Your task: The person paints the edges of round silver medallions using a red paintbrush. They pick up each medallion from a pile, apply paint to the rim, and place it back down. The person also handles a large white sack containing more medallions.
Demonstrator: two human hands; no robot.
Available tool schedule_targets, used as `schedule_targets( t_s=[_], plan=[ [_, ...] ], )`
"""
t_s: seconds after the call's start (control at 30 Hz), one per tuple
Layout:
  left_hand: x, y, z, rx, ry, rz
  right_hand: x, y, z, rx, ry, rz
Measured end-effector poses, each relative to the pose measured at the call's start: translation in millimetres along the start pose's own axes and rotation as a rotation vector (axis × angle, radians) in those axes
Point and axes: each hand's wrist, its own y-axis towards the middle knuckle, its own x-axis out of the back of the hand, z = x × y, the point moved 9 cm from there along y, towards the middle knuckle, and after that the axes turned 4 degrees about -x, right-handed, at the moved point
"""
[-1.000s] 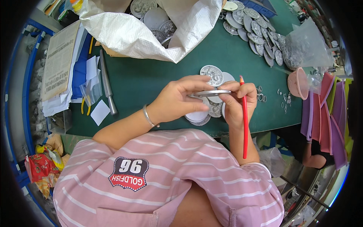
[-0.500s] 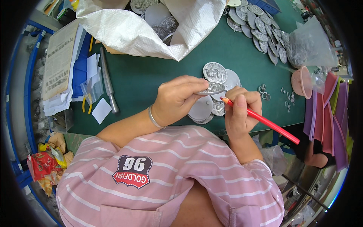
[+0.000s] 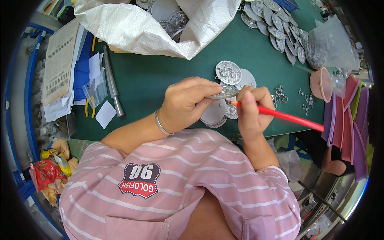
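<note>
Between the thumb and fingers of my left hand (image 3: pixel 187 100) is a round silver-coloured medallion (image 3: pixel 224 92) with a raised relief, held tilted on edge. My right hand (image 3: pixel 255 110) grips a red pencil (image 3: pixel 286 116), its tip close to the medallion's rim; whether it touches I cannot tell. Under and around my hands lie several more medallions: one relief side up (image 3: pixel 228 72), others showing plain flat faces (image 3: pixel 213 111). My right fingers partly cover that group.
A white woven sack (image 3: pixel 188 48) with medallions inside stands at the back. Many more medallions (image 3: pixel 276 28) are heaped at the back right, beside a clear plastic bag (image 3: pixel 334 44) and a pink cup (image 3: pixel 321 85). Small metal rings (image 3: pixel 280 94) lie to the right, a tapered metal rod (image 3: pixel 113 90) to the left.
The red pencil's tip has shifted slightly left toward the medallion's rim, and its far end has swung right and up. My left hand keeps its hold, with the medallion tipped slightly differently.
</note>
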Motion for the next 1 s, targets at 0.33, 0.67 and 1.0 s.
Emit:
schedule_targets(
  t_s=[0.33,0.67,1.0],
  plan=[
    [0,1,-2,-0.015,0.023,-0.044,-3,0,2,0.004,-0.13,-0.056],
    [-1,-2,5,0.049,0.021,-0.04,3,-1,-6,-0.047,0.083,-0.099],
    [2,-5,8,0.108,0.039,-0.043,-7,-2,-13,-0.068,-0.073,0.009]
  ],
)
